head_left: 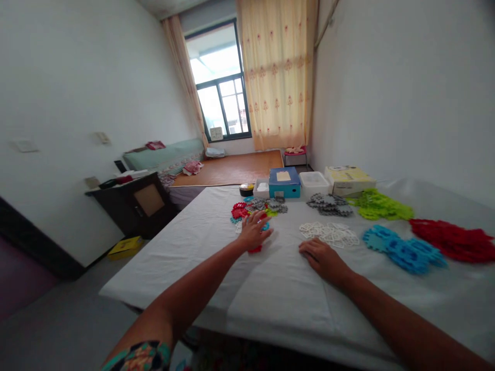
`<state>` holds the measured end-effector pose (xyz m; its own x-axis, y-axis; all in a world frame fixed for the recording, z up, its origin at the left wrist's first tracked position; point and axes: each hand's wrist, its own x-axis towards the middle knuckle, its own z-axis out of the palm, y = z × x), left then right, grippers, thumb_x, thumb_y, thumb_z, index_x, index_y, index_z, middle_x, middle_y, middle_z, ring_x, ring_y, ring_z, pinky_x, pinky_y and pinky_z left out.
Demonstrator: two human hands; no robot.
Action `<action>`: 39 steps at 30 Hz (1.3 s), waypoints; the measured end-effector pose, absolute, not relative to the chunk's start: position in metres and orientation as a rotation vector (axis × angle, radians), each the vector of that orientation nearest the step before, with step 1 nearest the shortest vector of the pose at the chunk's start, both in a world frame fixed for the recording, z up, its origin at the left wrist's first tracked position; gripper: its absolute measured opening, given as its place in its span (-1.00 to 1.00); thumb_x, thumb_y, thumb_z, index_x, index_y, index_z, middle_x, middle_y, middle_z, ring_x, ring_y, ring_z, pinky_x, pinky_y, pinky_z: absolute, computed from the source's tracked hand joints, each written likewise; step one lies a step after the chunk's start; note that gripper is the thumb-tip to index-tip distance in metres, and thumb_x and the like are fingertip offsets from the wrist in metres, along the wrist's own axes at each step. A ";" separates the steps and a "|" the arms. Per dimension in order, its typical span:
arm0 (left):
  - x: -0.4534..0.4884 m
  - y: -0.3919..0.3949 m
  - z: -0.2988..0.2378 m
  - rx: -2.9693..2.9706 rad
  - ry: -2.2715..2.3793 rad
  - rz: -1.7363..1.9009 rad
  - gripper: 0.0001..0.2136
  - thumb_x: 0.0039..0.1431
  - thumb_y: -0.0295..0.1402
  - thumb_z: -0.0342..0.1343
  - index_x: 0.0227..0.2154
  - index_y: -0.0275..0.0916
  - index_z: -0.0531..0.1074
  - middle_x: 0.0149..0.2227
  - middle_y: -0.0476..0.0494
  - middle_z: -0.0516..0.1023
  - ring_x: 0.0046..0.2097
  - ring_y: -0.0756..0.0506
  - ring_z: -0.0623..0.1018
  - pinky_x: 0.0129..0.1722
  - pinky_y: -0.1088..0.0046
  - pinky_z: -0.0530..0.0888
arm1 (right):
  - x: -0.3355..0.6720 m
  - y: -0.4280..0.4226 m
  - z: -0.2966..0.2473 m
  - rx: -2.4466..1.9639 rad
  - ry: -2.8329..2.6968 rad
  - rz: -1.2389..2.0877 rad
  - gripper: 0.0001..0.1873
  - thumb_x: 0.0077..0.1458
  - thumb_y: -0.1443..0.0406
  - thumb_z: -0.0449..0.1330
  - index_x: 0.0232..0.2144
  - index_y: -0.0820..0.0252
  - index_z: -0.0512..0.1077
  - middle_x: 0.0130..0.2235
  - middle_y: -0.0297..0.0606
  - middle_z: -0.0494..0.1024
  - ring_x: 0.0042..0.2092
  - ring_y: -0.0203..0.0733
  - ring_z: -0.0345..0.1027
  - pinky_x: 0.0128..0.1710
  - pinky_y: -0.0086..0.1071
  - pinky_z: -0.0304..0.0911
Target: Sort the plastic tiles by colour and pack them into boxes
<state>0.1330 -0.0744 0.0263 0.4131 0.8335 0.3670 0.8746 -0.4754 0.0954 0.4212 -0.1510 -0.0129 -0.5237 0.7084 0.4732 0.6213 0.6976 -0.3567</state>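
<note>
My left hand (254, 232) lies flat with fingers spread on a small cluster of joined foam puzzle pieces (255, 211), red, blue, grey and green, on the white-covered table (216, 242). A red piece (255, 250) shows under its palm. My right hand (323, 257) rests palm down on the cloth, fingers loosely curled, holding nothing, just below a pile of white pieces (330, 233).
Piles of grey (328, 204), lime green (381, 206), blue (404, 250) and red pieces (452, 239) lie to the right. A blue box (284, 183), white containers (314, 183) and a cardboard box (350, 179) stand at the far edge. A dark cabinet (135, 203) stands left.
</note>
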 end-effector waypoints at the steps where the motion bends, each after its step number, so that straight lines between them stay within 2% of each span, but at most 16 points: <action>1: 0.126 -0.055 0.035 -2.519 -1.603 -0.582 -0.54 0.28 -0.04 -0.12 0.19 0.02 0.26 0.30 -0.07 0.18 0.32 -0.19 0.12 0.30 0.08 0.05 | 0.421 -0.152 -0.013 -1.004 -2.296 0.210 -0.79 0.20 0.38 0.04 -0.24 0.14 0.47 -0.13 -0.21 0.56 -0.07 -0.14 0.36 -0.01 -0.19 0.28; 3: 0.104 -0.008 0.052 -2.421 -1.870 -0.585 -0.56 0.31 -0.10 -0.16 0.19 -0.07 0.28 0.25 -0.11 0.28 0.30 -0.15 0.18 0.30 0.20 0.08 | 0.420 -0.153 -0.014 -0.998 -2.267 0.239 -0.79 0.20 0.38 0.04 -0.23 0.12 0.47 -0.13 -0.21 0.56 -0.06 -0.15 0.38 -0.02 -0.21 0.31; 6: 0.065 0.063 0.064 -2.415 -2.018 -0.553 -0.57 0.33 -0.16 -0.22 0.10 -0.18 0.38 0.15 -0.18 0.42 0.22 -0.16 0.33 0.24 0.22 0.18 | 0.419 -0.155 -0.013 -1.017 -2.220 0.254 -0.77 0.20 0.38 0.05 -0.18 0.08 0.46 -0.13 -0.22 0.56 -0.06 -0.15 0.39 -0.02 -0.23 0.34; 10: 0.044 0.121 0.044 -2.522 -2.070 -0.570 -0.54 0.29 -0.09 -0.18 0.03 -0.21 0.45 0.11 -0.18 0.47 0.17 -0.17 0.39 0.21 0.30 0.24 | 0.419 -0.154 -0.014 -1.042 -2.244 0.254 -0.78 0.22 0.35 0.06 -0.15 0.02 0.45 -0.12 -0.26 0.56 -0.06 -0.18 0.41 -0.02 -0.25 0.37; 15: 0.051 0.123 0.020 -2.745 -1.950 -0.683 -0.50 0.25 0.02 -0.17 -0.04 -0.19 0.50 0.05 -0.10 0.52 0.13 -0.15 0.42 0.16 0.36 0.30 | 0.422 -0.155 -0.022 -1.083 -2.309 0.271 -0.76 0.22 0.31 0.06 -0.12 -0.06 0.44 -0.11 -0.26 0.55 -0.05 -0.12 0.42 -0.03 -0.16 0.39; 20: 0.045 0.078 0.027 -2.993 -1.745 -0.755 -0.50 0.25 0.03 -0.14 -0.15 -0.22 0.56 -0.10 -0.08 0.60 0.00 -0.14 0.51 0.08 0.34 0.40 | 0.407 -0.160 -0.007 -1.104 -2.319 0.337 -0.76 0.19 0.26 0.06 -0.15 -0.20 0.45 -0.11 -0.24 0.57 -0.07 -0.06 0.42 -0.10 -0.12 0.41; 23: 0.044 0.045 0.028 -3.221 -1.441 -0.852 -0.55 0.24 0.02 -0.09 -0.16 -0.17 0.56 0.02 -0.11 0.53 0.06 -0.14 0.48 0.14 0.31 0.36 | 0.392 -0.121 0.027 -1.027 -2.448 0.301 -0.75 0.20 0.21 0.06 -0.12 -0.14 0.47 -0.05 -0.24 0.55 0.03 -0.05 0.36 0.03 -0.10 0.30; 25: 0.044 0.027 0.026 -3.117 -1.446 -0.983 -0.55 0.25 0.01 -0.09 -0.11 -0.18 0.55 0.08 -0.17 0.48 0.13 -0.15 0.43 0.20 0.27 0.30 | 0.386 -0.069 0.048 -1.077 -2.390 0.182 -0.71 0.22 0.19 0.03 -0.08 0.00 0.47 -0.01 -0.18 0.52 0.08 -0.02 0.32 0.10 -0.08 0.22; 27: 0.044 0.014 0.021 -2.953 -1.566 -1.036 -0.52 0.25 0.02 -0.10 -0.03 -0.18 0.51 0.12 -0.22 0.44 0.19 -0.18 0.37 0.23 0.22 0.26 | 0.384 -0.008 0.057 -1.281 -2.297 0.068 -0.62 0.22 0.16 0.00 -0.03 0.16 0.45 0.04 -0.07 0.49 0.11 0.03 0.29 0.14 -0.05 0.14; 29: 0.043 0.002 0.016 -2.894 -1.679 -0.958 -0.49 0.23 0.05 -0.10 0.07 -0.14 0.43 0.18 -0.22 0.37 0.25 -0.21 0.29 0.24 0.19 0.24 | 0.381 0.046 0.055 -1.676 -2.204 0.095 -0.53 0.23 0.10 -0.03 0.01 0.25 0.43 0.07 0.02 0.46 0.13 0.10 0.28 0.14 0.00 0.11; 33: 0.045 -0.018 0.008 -2.922 -1.738 -0.691 -0.36 0.11 0.15 0.01 0.21 0.02 0.24 0.32 -0.15 0.16 0.32 -0.29 0.15 0.26 0.07 0.15 | 0.358 0.098 0.033 -2.021 -2.101 0.232 -0.29 0.18 -0.14 -0.11 0.06 0.26 0.41 0.04 0.11 0.48 0.07 0.20 0.34 0.03 0.05 0.21; 36: 0.051 -0.029 0.006 -2.872 -1.681 -0.609 -0.22 -0.03 0.21 0.10 0.26 0.08 0.13 0.35 -0.15 0.05 0.34 -0.37 0.06 0.27 -0.05 0.05 | 0.331 0.102 0.022 -2.102 -1.980 0.222 -0.13 -0.01 -0.28 0.00 0.12 0.19 0.36 0.09 0.13 0.42 0.12 0.34 0.25 -0.01 0.16 0.20; 37: 0.053 -0.030 0.006 -2.853 -1.669 -0.613 -0.19 -0.05 0.21 0.11 0.27 0.08 0.11 0.36 -0.15 0.04 0.34 -0.38 0.05 0.27 -0.06 0.05 | 0.323 0.101 0.021 -2.099 -1.950 0.227 -0.15 -0.04 -0.27 0.07 0.11 0.16 0.37 0.10 0.10 0.42 0.12 0.34 0.25 -0.02 0.17 0.20; 39: 0.056 -0.030 0.006 -2.824 -1.665 -0.649 -0.16 -0.05 0.21 0.12 0.28 0.05 0.07 0.36 -0.17 0.02 0.34 -0.37 0.06 0.27 -0.03 0.07 | 0.312 0.099 0.020 -1.937 -2.015 0.277 -0.33 -0.02 -0.12 0.18 0.05 0.12 0.42 0.07 0.01 0.47 0.08 0.24 0.31 -0.01 0.08 0.24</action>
